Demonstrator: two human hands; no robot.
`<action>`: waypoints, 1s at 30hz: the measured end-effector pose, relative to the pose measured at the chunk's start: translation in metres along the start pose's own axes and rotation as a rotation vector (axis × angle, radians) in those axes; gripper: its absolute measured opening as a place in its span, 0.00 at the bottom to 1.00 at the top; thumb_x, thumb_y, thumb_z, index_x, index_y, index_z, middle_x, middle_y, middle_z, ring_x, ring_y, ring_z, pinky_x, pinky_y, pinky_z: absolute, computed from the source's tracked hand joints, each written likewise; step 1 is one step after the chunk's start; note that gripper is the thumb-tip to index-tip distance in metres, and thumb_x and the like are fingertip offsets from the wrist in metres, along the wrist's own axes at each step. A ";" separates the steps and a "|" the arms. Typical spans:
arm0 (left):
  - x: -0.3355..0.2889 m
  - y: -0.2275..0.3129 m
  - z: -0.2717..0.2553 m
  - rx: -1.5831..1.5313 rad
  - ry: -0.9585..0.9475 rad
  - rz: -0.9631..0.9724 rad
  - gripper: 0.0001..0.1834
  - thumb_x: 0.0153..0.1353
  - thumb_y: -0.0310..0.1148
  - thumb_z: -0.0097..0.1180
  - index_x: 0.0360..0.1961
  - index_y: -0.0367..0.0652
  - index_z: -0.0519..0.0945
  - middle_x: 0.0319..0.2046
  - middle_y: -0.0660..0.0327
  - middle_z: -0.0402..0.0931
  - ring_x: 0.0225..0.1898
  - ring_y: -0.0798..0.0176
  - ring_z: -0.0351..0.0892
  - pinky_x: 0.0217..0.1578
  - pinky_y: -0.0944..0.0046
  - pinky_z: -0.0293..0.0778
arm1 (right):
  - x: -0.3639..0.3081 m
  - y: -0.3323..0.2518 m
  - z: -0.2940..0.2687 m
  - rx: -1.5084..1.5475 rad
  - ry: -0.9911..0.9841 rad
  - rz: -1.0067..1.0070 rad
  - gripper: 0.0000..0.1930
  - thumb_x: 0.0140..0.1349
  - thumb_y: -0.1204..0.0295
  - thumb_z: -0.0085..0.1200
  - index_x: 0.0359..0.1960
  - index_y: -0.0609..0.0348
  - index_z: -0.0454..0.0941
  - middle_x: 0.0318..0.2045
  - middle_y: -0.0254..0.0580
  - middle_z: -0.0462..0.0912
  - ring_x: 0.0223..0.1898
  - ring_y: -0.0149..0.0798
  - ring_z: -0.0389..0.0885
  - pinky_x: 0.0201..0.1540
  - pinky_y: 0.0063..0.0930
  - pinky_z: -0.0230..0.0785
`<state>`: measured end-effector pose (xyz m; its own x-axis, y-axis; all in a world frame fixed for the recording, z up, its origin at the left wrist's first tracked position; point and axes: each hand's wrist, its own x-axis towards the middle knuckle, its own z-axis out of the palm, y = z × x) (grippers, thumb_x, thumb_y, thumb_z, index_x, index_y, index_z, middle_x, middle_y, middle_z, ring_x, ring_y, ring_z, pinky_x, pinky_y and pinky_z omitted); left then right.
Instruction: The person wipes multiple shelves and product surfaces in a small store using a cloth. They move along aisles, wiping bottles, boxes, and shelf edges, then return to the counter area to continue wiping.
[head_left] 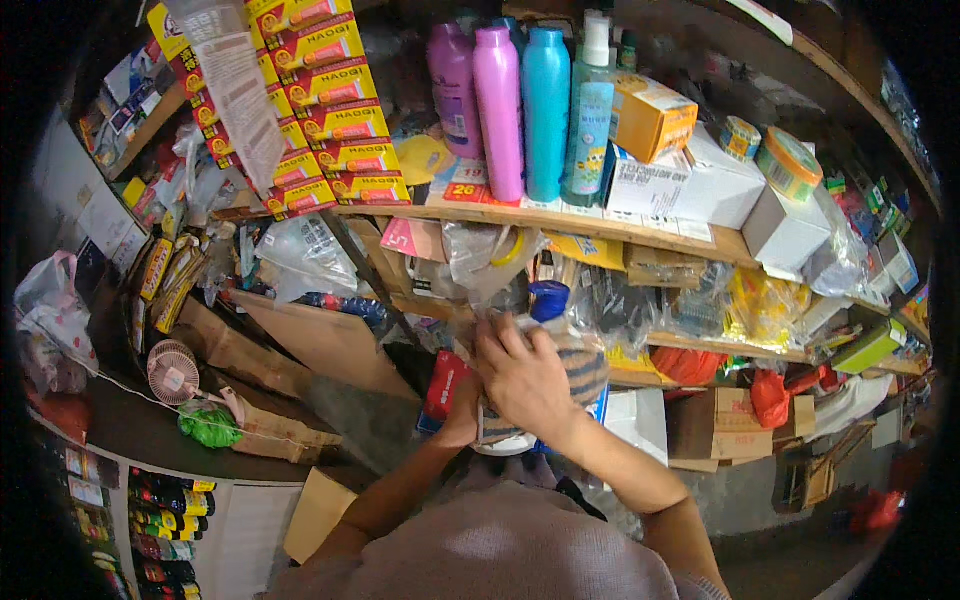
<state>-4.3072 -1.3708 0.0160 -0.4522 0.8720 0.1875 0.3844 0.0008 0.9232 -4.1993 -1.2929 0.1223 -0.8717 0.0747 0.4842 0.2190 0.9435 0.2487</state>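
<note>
A person stands at crowded shop shelves, both hands raised to a bottle with a blue cap point(548, 299) that is wrapped in a grey-and-tan striped cloth point(585, 368). The bottle sits just below the upper wooden shelf point(560, 222), in front of clear plastic bags point(480, 255) stuffed under it.

The right hand point(525, 375) lies over the striped cloth, its fingers point(500, 335) curled closed around the wrapped bottle near the neck. The left hand point(462, 405) is tucked under the right one, pressed against the lower side of the cloth; most of it is hidden, so whether its fingers grip the cloth or merely rest on it cannot be told. A red packet point(446, 383) shows just left of the left hand, and a white rounded object point(505, 446), perhaps a bowl or lid, peeks out below the wrists.

On the upper shelf stand tall bottles side by side: a purple one point(455, 88), a pink one point(499, 112), a turquoise one point(546, 112) and a pale green pump bottle point(590, 120). Beside them lie an orange carton point(652, 118) and white boxes point(700, 185). Stacks of yellow-and-red boxes point(330, 100) rise to the left.

Lower left, a small pink fan point(172, 372) and a green net bundle point(210, 425) rest on a dark surface point(130, 425). Cardboard boxes point(735, 420) sit at lower right, near red plastic bags point(770, 395).
</note>
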 end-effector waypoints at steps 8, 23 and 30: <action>-0.021 0.010 -0.025 -0.515 -0.155 -0.114 0.39 0.38 0.29 0.72 0.54 0.36 0.69 0.46 0.58 0.76 0.47 0.63 0.75 0.50 0.62 0.70 | -0.045 0.042 0.011 0.200 0.351 -0.015 0.21 0.46 0.67 0.55 0.45 0.58 0.77 0.50 0.41 0.74 0.45 0.42 0.72 0.42 0.31 0.64; -0.037 0.008 -0.017 -0.305 -0.402 -0.071 0.39 0.38 0.37 0.74 0.53 0.38 0.72 0.44 0.58 0.77 0.45 0.64 0.75 0.49 0.62 0.69 | 0.007 0.078 -0.045 1.334 -0.575 0.434 0.21 0.67 0.59 0.45 0.25 0.67 0.76 0.17 0.41 0.72 0.23 0.30 0.71 0.28 0.29 0.63; -0.038 0.017 -0.021 -0.488 -0.321 -0.046 0.38 0.39 0.30 0.74 0.55 0.38 0.70 0.47 0.60 0.76 0.49 0.65 0.74 0.52 0.63 0.68 | -0.021 0.046 0.004 1.703 -0.042 0.823 0.17 0.68 0.59 0.47 0.40 0.61 0.80 0.33 0.26 0.79 0.34 0.21 0.71 0.39 0.18 0.65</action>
<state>-4.3004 -1.4144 0.0312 -0.1635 0.9812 0.1027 -0.0794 -0.1169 0.9900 -4.1729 -1.2498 0.1204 -0.8046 0.5938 0.0093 -0.0550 -0.0589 -0.9967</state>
